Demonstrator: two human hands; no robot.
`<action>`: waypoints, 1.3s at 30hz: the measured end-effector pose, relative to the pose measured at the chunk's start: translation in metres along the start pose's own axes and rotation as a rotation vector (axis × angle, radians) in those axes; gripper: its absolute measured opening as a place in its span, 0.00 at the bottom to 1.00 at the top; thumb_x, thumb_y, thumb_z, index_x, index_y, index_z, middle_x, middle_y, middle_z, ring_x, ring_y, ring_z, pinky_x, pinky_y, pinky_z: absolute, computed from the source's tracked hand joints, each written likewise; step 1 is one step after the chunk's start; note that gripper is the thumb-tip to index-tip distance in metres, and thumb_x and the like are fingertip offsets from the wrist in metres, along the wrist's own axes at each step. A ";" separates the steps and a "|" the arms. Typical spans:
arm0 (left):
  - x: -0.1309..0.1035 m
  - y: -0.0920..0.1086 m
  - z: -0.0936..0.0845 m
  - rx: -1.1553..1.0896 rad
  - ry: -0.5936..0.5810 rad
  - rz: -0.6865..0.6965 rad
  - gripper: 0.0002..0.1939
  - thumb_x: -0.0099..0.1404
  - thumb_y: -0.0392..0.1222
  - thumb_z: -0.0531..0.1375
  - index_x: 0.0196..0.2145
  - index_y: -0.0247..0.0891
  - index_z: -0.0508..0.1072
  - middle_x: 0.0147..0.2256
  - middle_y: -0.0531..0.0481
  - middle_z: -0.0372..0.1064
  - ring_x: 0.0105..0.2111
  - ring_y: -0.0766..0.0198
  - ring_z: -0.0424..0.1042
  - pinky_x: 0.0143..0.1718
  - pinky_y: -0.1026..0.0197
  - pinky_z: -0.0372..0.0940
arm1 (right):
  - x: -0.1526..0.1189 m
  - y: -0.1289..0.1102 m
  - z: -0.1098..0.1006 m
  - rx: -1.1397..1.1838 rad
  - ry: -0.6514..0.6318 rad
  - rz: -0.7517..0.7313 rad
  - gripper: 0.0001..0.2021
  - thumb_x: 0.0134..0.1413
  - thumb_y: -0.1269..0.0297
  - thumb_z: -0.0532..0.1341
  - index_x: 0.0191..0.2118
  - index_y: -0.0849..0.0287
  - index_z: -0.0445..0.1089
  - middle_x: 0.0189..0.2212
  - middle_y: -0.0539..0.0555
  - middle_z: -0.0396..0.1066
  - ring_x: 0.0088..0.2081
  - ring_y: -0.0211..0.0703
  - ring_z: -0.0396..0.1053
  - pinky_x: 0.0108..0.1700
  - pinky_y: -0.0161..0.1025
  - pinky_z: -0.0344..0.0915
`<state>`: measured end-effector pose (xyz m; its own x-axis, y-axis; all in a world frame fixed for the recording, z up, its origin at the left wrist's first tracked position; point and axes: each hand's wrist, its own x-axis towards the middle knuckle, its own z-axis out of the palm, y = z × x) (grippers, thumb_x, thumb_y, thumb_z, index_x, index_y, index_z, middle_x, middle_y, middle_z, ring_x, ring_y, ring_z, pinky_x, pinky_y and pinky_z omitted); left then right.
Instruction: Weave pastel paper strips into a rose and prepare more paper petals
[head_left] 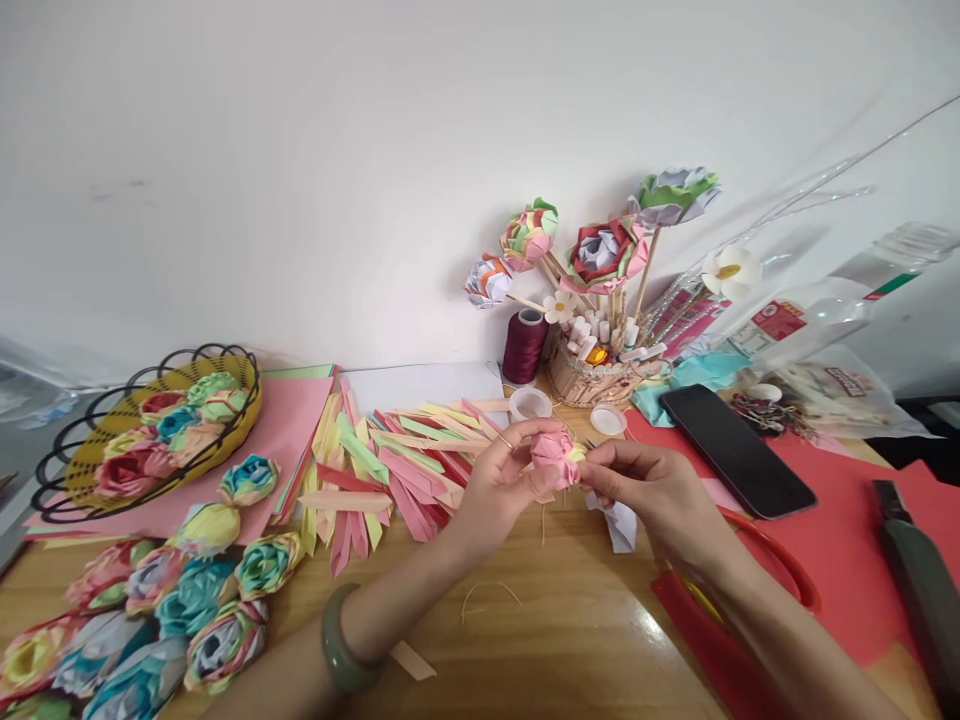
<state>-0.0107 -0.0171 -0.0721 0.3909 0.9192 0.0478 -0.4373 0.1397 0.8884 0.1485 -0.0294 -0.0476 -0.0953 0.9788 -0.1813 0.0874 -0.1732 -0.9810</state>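
A small pink and pale yellow paper flower (pixel 553 455) is held above the wooden table. Around its left side wrap the fingers of my left hand (pixel 517 472), which has a ring on one finger; a green bangle circles that wrist. My right hand (pixel 637 485) pinches at the flower's yellow right edge, and what lies between its fingertips is too small to name. Thin string hangs below the flower. Folded paper strips (pixel 405 455) in pink, yellow, green and red are piled to the left of my hands. A white paper scrap (pixel 621 524) lies beneath my right hand.
Finished paper flowers (pixel 199 595) cover the left side, beside a yellow basket (pixel 82 450) of more. Behind my hands stand a maroon thread spool (pixel 523 347) and a pen holder (pixel 585 382). To the right are a phone (pixel 739 450), red paper, orange-handled scissors and a dark green tool (pixel 919 580).
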 end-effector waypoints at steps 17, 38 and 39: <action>-0.002 0.001 0.003 0.109 0.106 -0.067 0.17 0.58 0.40 0.59 0.45 0.40 0.65 0.44 0.47 0.63 0.42 0.61 0.64 0.42 0.60 0.63 | -0.005 0.008 0.000 -0.518 0.122 -0.107 0.16 0.53 0.52 0.53 0.31 0.59 0.71 0.20 0.51 0.68 0.23 0.39 0.64 0.25 0.34 0.60; -0.001 0.004 0.003 0.096 0.094 -0.085 0.16 0.60 0.43 0.57 0.46 0.40 0.66 0.40 0.49 0.66 0.40 0.64 0.65 0.40 0.63 0.63 | -0.001 0.003 -0.002 -0.208 -0.019 -0.031 0.15 0.49 0.52 0.59 0.31 0.60 0.72 0.20 0.49 0.65 0.24 0.36 0.61 0.26 0.34 0.57; -0.002 0.004 0.003 0.104 0.093 -0.088 0.16 0.60 0.43 0.57 0.47 0.40 0.65 0.41 0.49 0.66 0.40 0.64 0.65 0.41 0.62 0.63 | -0.001 0.003 -0.002 -0.186 -0.010 -0.015 0.15 0.47 0.52 0.60 0.30 0.60 0.72 0.19 0.49 0.65 0.23 0.36 0.61 0.26 0.34 0.57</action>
<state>-0.0103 -0.0194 -0.0674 0.3450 0.9359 -0.0708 -0.3168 0.1871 0.9299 0.1504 -0.0302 -0.0503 -0.1079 0.9799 -0.1679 0.2672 -0.1341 -0.9543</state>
